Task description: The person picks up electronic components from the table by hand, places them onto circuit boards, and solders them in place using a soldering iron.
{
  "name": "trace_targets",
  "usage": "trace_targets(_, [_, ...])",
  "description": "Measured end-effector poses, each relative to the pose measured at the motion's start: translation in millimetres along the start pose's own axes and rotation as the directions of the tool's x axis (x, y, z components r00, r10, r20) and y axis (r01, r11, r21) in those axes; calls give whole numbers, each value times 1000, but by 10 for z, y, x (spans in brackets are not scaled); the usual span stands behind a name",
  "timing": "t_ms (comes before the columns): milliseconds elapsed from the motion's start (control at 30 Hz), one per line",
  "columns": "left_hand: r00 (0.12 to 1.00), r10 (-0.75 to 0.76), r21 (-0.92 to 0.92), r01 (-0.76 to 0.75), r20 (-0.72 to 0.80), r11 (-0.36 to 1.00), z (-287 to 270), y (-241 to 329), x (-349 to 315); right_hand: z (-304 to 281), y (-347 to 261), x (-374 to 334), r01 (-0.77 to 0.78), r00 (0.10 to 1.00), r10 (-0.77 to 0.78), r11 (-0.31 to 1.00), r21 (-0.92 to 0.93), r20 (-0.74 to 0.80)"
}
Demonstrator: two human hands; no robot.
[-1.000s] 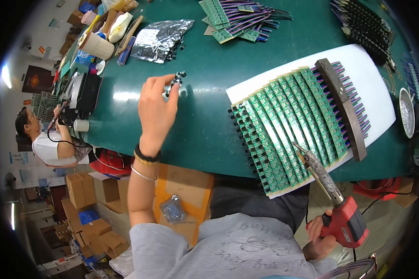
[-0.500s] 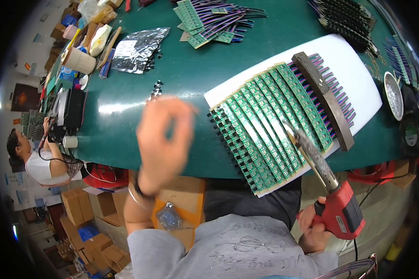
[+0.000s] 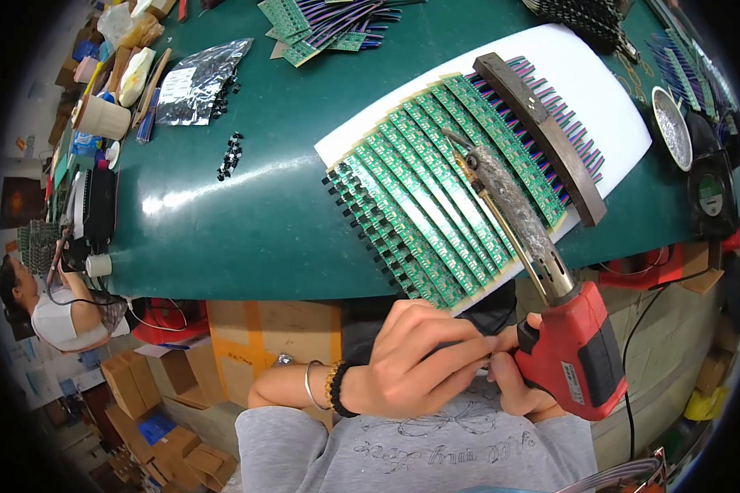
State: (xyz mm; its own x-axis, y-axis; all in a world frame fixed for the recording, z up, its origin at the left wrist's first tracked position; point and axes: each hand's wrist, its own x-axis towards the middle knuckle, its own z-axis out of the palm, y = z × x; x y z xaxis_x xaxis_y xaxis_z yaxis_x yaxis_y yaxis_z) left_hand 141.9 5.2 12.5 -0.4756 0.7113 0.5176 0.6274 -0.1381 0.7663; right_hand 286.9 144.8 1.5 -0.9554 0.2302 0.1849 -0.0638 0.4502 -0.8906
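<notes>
My right hand (image 3: pixel 520 380) is closed round the grip of a red and black soldering gun (image 3: pixel 569 349). Its long metal barrel and thin tip reach up over a row of green circuit board strips (image 3: pixel 423 193). My left hand (image 3: pixel 423 361) has its fingers pinched together against the fingertips of my right hand, in front of my grey shirt. Whatever lies between the fingertips is too small to make out. Small black components (image 3: pixel 362 218) line the left strips. A dark bar (image 3: pixel 543 135) lies across the strips' coloured wires, all on a white board (image 3: pixel 612 107).
Loose black components (image 3: pixel 231 156) lie left of the boards, near a silvery bag (image 3: pixel 197 86). More wired strips (image 3: pixel 304 33) sit at the far side. A round metal dish (image 3: pixel 672 127) stands at the right. Another person (image 3: pixel 66 308) sits at the left.
My left hand has come from above the table, near the loose components, down to my right hand. The soldering gun has shifted slightly left and up; the whole view has shifted too.
</notes>
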Motion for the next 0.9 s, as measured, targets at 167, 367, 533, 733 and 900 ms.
trace_targets(167, [982,176,73,-180,64,981,-96,-68,-26,27,48,-65,-103,993,111,981,161,-37])
trace_targets(367, [905,307,132,-356,293,925,-260,-27,67,90,57,-170,-92,992,99,992,91,-80])
trace_targets(533, [968,62,168,-106,245,980,-371,-126,-11,-138,-82,-55,-416,883,395,909,32,254])
trace_targets(733, [999,-21,343,9,29,939,-383,-453,171,-283,275,-579,-61,995,33,953,297,97])
trace_targets(900, [997,-53,328,34,51,944,-375,-462,190,-104,256,-857,-62,930,308,669,741,-200])
